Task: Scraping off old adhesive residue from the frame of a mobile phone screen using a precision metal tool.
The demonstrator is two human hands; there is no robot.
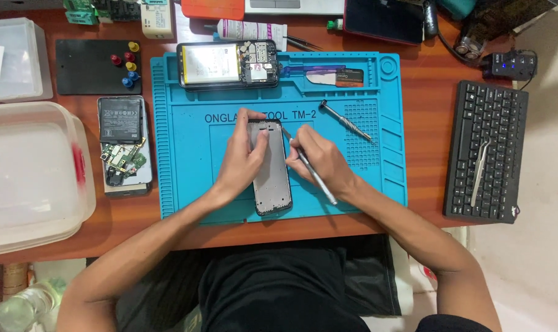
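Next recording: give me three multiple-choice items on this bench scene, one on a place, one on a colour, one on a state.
1. Where do the loose tweezers lie?
A on the keyboard
B on the mat
C in the plastic box

2. What colour is the work mat?
A black
B blue
C red

3. How is the phone frame under the hands?
A lying flat on the mat
B standing upright
C lifted in the air

Answers: 1 A, they rest across the keys. 2 B, the mat is blue. 3 A, the left hand presses it flat while the right hand holds a screwdriver.
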